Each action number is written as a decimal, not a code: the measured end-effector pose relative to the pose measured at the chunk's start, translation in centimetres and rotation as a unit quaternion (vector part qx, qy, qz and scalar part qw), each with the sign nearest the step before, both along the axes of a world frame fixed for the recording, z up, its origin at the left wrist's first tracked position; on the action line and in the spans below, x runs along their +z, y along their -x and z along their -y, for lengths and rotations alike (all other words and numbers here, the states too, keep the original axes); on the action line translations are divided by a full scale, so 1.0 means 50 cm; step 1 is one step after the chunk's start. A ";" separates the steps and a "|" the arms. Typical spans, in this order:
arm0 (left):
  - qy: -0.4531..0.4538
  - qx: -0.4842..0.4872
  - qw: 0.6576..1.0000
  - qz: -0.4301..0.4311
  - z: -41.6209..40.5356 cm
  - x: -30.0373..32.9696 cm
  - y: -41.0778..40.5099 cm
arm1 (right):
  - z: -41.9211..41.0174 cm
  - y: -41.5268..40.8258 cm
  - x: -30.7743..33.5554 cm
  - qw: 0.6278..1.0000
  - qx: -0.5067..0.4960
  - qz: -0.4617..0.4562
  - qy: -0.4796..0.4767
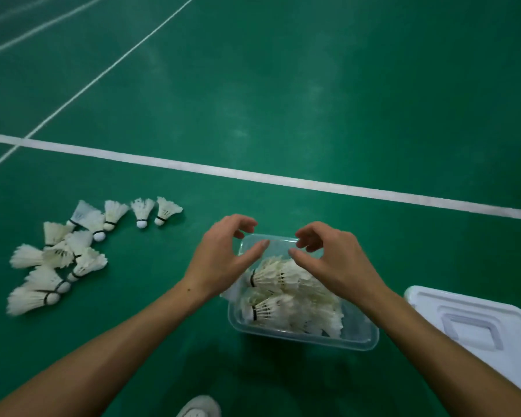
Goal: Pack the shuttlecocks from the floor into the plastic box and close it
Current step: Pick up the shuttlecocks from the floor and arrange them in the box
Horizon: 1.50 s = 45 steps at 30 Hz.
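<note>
A clear plastic box (pixel 362 341) stands open on the green court floor, holding several white feather shuttlecocks (pixel 286 299). My left hand (pixel 223 257) and my right hand (pixel 334 257) hover side by side over the box's far end, fingers curled and apart, with nothing in either. A loose pile of several more shuttlecocks (pixel 57 260) lies on the floor to the left, and two (pixel 155 212) rest a little apart at the pile's far right. The box's white lid (pixel 475 323) lies flat on the floor to the right of the box.
A wide white court line (pixel 253 174) crosses the floor beyond the box, and thinner lines (pixel 103 73) run off at the far left. The toe of a white shoe (pixel 199 407) shows at the bottom edge below the box.
</note>
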State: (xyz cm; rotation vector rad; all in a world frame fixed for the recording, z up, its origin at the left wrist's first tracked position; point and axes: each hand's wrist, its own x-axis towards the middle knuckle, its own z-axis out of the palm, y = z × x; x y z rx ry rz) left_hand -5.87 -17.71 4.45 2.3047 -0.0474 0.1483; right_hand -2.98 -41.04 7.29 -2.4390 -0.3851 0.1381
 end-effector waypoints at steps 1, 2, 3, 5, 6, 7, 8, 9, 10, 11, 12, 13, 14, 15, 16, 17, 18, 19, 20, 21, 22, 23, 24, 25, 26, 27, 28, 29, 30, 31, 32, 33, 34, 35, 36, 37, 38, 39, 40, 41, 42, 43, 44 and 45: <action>0.000 0.020 1.000 0.001 -0.035 -0.003 0.007 | -0.035 -0.006 -0.001 1.000 0.018 0.005 0.003; 0.008 0.043 0.999 0.000 -0.070 -0.008 0.015 | -0.071 -0.011 -0.003 0.999 0.039 0.007 0.005; 0.019 0.069 0.997 -0.003 -0.106 -0.017 0.023 | -0.108 -0.016 -0.007 0.998 0.061 0.005 0.010; 0.041 0.119 0.992 -0.009 -0.173 -0.037 0.037 | -0.182 -0.029 -0.019 0.995 0.102 0.003 0.020; 0.050 0.141 0.989 -0.010 -0.205 -0.049 0.044 | -0.217 -0.036 -0.027 0.993 0.117 0.002 0.021; 0.056 0.162 0.985 -0.009 -0.236 -0.060 0.051 | -0.252 -0.043 -0.035 0.991 0.128 -0.001 0.021; 0.061 0.181 0.982 -0.009 -0.268 -0.073 0.057 | -0.286 -0.051 -0.045 0.990 0.139 -0.004 0.021; 0.064 0.198 0.978 -0.012 -0.298 -0.085 0.061 | -0.317 -0.060 -0.055 0.989 0.146 -0.006 0.024; 0.066 0.212 0.975 -0.017 -0.328 -0.096 0.064 | -0.347 -0.069 -0.065 0.988 0.151 -0.007 0.025; 0.065 0.224 0.972 -0.024 -0.355 -0.106 0.064 | -0.375 -0.078 -0.074 0.988 0.155 -0.009 0.025; 0.062 0.234 0.970 -0.032 -0.381 -0.116 0.062 | -0.401 -0.089 -0.083 0.987 0.159 -0.010 0.022; 0.057 0.241 0.968 -0.040 -0.406 -0.125 0.058 | -0.424 -0.099 -0.091 0.987 0.161 -0.013 0.022; 0.050 0.246 0.967 -0.047 -0.430 -0.131 0.051 | -0.446 -0.110 -0.099 0.986 0.163 -0.016 0.023; 0.040 0.248 0.967 -0.053 -0.451 -0.135 0.041 | -0.467 -0.122 -0.107 0.986 0.164 -0.018 0.026; 0.030 0.247 0.967 -0.057 -0.473 -0.139 0.028 | -0.486 -0.136 -0.116 0.986 0.164 -0.020 0.030; 0.018 0.247 0.967 -0.063 -0.495 -0.141 0.013 | -0.505 -0.150 -0.125 0.986 0.163 -0.023 0.034; 0.006 0.247 0.967 -0.066 -0.516 -0.140 -0.004 | -0.522 -0.165 -0.135 0.986 0.161 -0.025 0.036; -0.008 0.251 0.965 -0.069 -0.538 -0.139 -0.022 | -0.539 -0.181 -0.144 0.986 0.160 -0.029 0.040; -0.024 0.256 0.964 -0.071 -0.560 -0.139 -0.042 | -0.555 -0.198 -0.154 0.986 0.159 -0.032 0.045; -0.044 0.259 0.962 -0.076 -0.583 -0.139 -0.061 | -0.572 -0.214 -0.162 0.985 0.159 -0.035 0.050; -0.069 0.258 0.960 -0.084 -0.606 -0.140 -0.080 | -0.588 -0.231 -0.172 0.985 0.158 -0.036 0.057; -0.100 0.251 0.958 -0.095 -0.628 -0.142 -0.098 | -0.605 -0.246 -0.181 0.985 0.157 -0.034 0.064; -0.138 0.239 0.955 -0.106 -0.648 -0.145 -0.114 | -0.623 -0.260 -0.190 0.985 0.155 -0.029 0.073; -0.180 0.221 0.951 -0.116 -0.667 -0.149 -0.131 | -0.641 -0.272 -0.199 0.984 0.155 -0.024 0.082; -0.223 0.199 0.946 -0.124 -0.683 -0.154 -0.148 | -0.658 -0.283 -0.209 0.983 0.157 -0.017 0.093; -0.263 0.173 0.940 -0.132 -0.697 -0.159 -0.166 | -0.674 -0.293 -0.218 0.982 0.159 -0.014 0.102; -0.299 0.144 0.933 -0.141 -0.705 -0.161 -0.184 | -0.689 -0.301 -0.226 0.981 0.161 -0.015 0.108; -0.327 0.117 0.925 -0.153 -0.710 -0.163 -0.203 | -0.702 -0.307 -0.233 0.980 0.162 -0.020 0.111; -0.352 0.092 0.916 -0.169 -0.712 -0.166 -0.221 | -0.713 -0.313 -0.241 0.980 0.164 -0.027 0.113; -0.374 0.071 0.906 -0.186 -0.712 -0.170 -0.238 | -0.722 -0.318 -0.248 0.979 0.167 -0.033 0.115; -0.393 0.055 0.895 -0.204 -0.713 -0.175 -0.251 | -0.730 -0.322 -0.255 0.978 0.171 -0.037 0.118; -0.402 0.042 0.886 -0.228 -0.715 -0.181 -0.263 | -0.735 -0.326 -0.262 0.977 0.175 -0.038 0.119; -0.391 0.035 0.883 -0.258 -0.716 -0.185 -0.270 | -0.740 -0.329 -0.269 0.976 0.179 -0.039 0.121; -0.358 0.032 0.887 -0.290 -0.718 -0.189 -0.276 | -0.742 -0.332 -0.274 0.975 0.183 -0.042 0.122; -0.311 0.031 0.897 -0.313 -0.718 -0.193 -0.282 | -0.744 -0.336 -0.278 0.974 0.187 -0.046 0.123; -0.265 0.031 0.909 -0.320 -0.718 -0.198 -0.286 | -0.745 -0.339 -0.281 0.972 0.192 -0.050 0.122; -0.229 0.028 0.921 -0.314 -0.715 -0.202 -0.290 | -0.746 -0.341 -0.282 0.971 0.199 -0.053 0.119; -0.205 0.023 0.930 -0.304 -0.710 -0.203 -0.293 | -0.746 -0.341 -0.283 0.970 0.206 -0.055 0.116; -0.190 0.016 0.936 -0.295 -0.701 -0.205 -0.294 | -0.744 -0.340 -0.282 0.970 0.211 -0.057 0.110; -0.183 0.009 0.940 -0.288 -0.689 -0.204 -0.294 | -0.741 -0.338 -0.280 0.969 0.216 -0.060 0.101; -0.180 0.008 0.942 -0.281 -0.677 -0.205 -0.292 | -0.737 -0.333 -0.276 0.969 0.219 -0.063 0.092; -0.178 0.010 0.945 -0.273 -0.664 -0.204 -0.289 | -0.729 -0.328 -0.271 0.970 0.221 -0.064 0.083; -0.173 0.013 0.949 -0.264 -0.649 -0.201 -0.285 | -0.717 -0.323 -0.265 0.970 0.222 -0.061 0.076; -0.165 0.015 0.953 -0.256 -0.635 -0.195 -0.280 | -0.702 -0.319 -0.257 0.971 0.222 -0.055 0.070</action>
